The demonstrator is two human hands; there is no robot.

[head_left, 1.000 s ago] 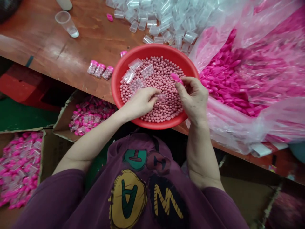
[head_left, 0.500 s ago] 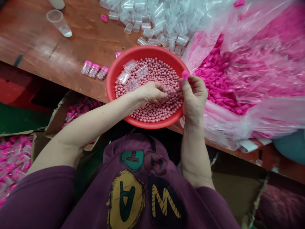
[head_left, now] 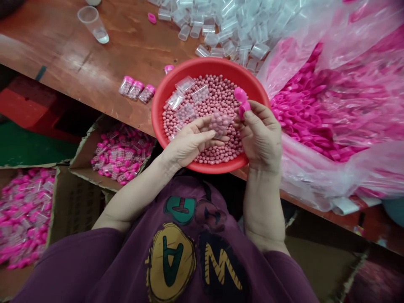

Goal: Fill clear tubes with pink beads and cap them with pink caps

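Lower left: a cardboard box (head_left: 67, 202) packed with pink-capped vials sits below the table, at the frame's left edge.
Just right of it: a second carton (head_left: 83, 156) of the same stock, partly tucked under the table edge.
Upper left: a clear cup (head_left: 93, 24) lies tilted on the wooden table (head_left: 94, 71), well apart from my hands.
Left of the bowl: three capped vials (head_left: 136, 89) lie side by side on the wood, near the rim.
Centre: the red bowl (head_left: 158, 105) holds pink beads (head_left: 217, 94). A few empty vials (head_left: 186, 99) lie on top of them, just beyond my fingers.
Left hand: my left hand (head_left: 189, 143) is turned palm up over the near half of the bowl. Its fingers are curled around a clear vial (head_left: 219, 123) filled with beads, holding it above the beads.
Right hand: my right hand (head_left: 261, 134) faces it from the right, wrist over the rim, thumb and forefinger pinched on a pink cap (head_left: 241, 99). The cap is just above and right of the vial, and I cannot tell whether they touch.
Upper centre: a heap of clear vials (head_left: 221, 25) spreads behind the bowl.
Right: a plastic bag (head_left: 299, 168) of pink caps crowds the bowl's right side and my right wrist.
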